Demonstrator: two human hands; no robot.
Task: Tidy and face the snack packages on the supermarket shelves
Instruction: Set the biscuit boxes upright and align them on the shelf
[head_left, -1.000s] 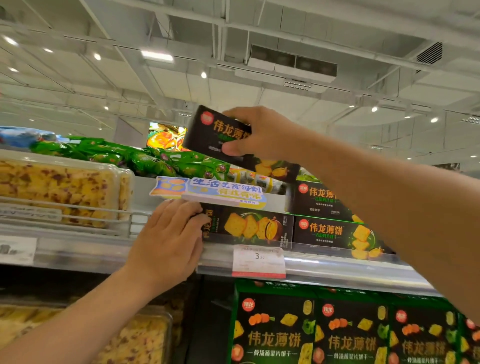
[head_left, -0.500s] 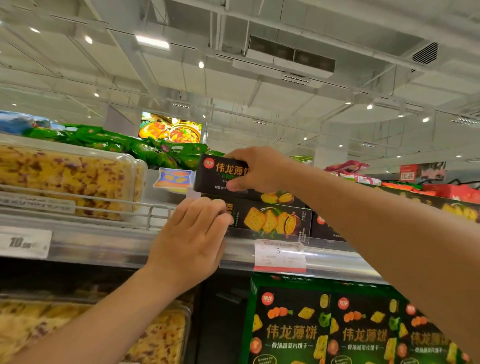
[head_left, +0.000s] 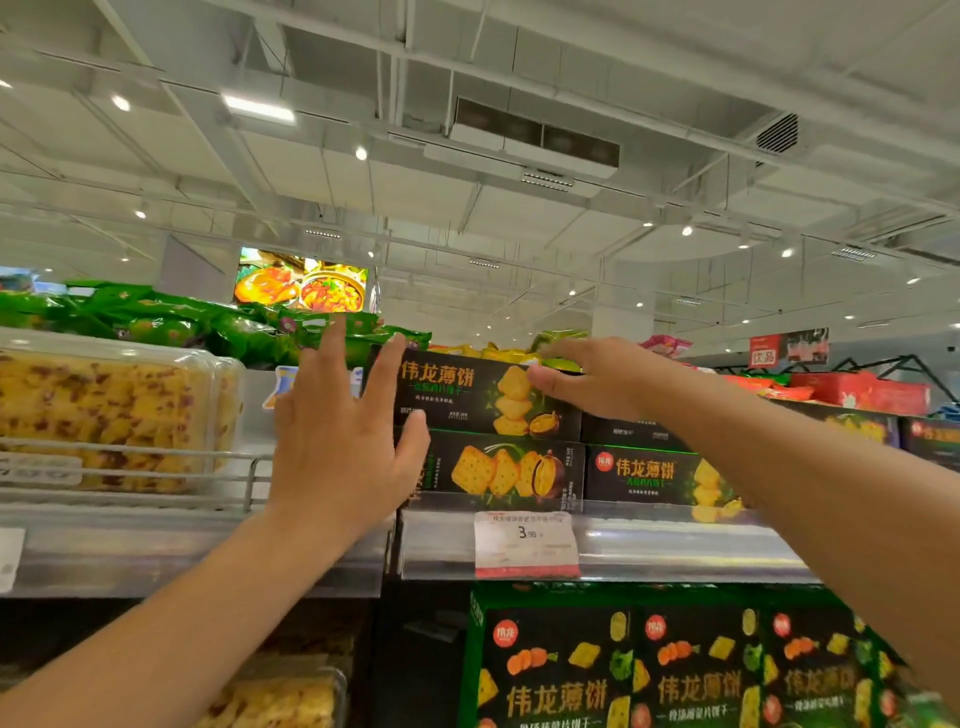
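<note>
both hands' grip released: left hand (head_left: 340, 447) and right hand (head_left: 597, 382) flat against top black box (head_left: 467, 395); price tag (head_left: 525, 543) below.

The upper shelf (head_left: 675, 551) has a clear plastic front strip with a white and red price tag (head_left: 525, 543) clipped to it. Directly on it lie black cracker boxes (head_left: 644, 475) side by side, more boxes stacked on top. On its left part, behind a wire rail (head_left: 156, 457), sits a clear tub of yellow cake (head_left: 104, 410). The shelf below carries green-edged cracker boxes (head_left: 675, 670) standing upright.
</note>
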